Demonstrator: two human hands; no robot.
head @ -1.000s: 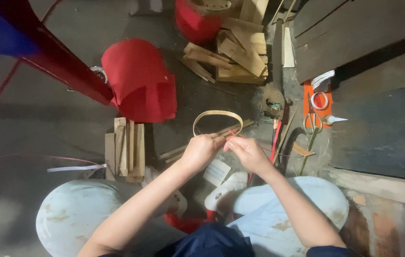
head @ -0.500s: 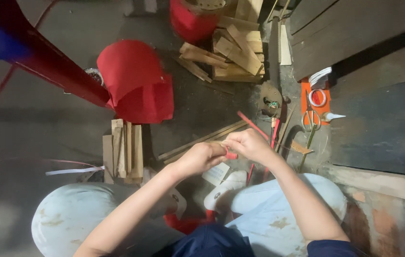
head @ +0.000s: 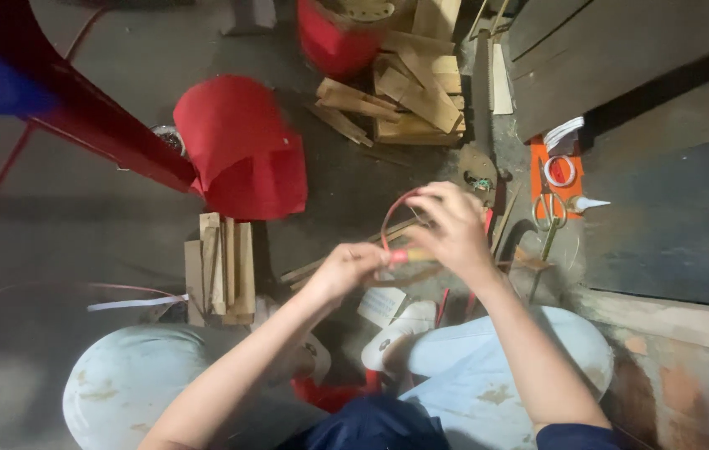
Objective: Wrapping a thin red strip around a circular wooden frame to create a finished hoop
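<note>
My left hand (head: 344,268) pinches the lower end of a thin bamboo strip (head: 404,256) wrapped partly in red. My right hand (head: 449,227) holds the same strip where it bends into a small red loop (head: 389,218) above the fingers. Both hands meet in front of my knees, over the grey floor. More loose bamboo strips (head: 321,267) lie on the floor under the hands.
A curled red paper sheet (head: 242,150) lies ahead on the left beside a red-and-blue chair leg (head: 104,133). Flat wood slats (head: 221,268) sit left. A wood scrap pile (head: 409,92), scissors (head: 548,215), a tape roll (head: 560,170) and a glue bottle (head: 588,202) lie ahead and to the right.
A second ago the hands held a wide pale loop of strip. The hands have since come together, and now a small red loop rises above my right hand.
</note>
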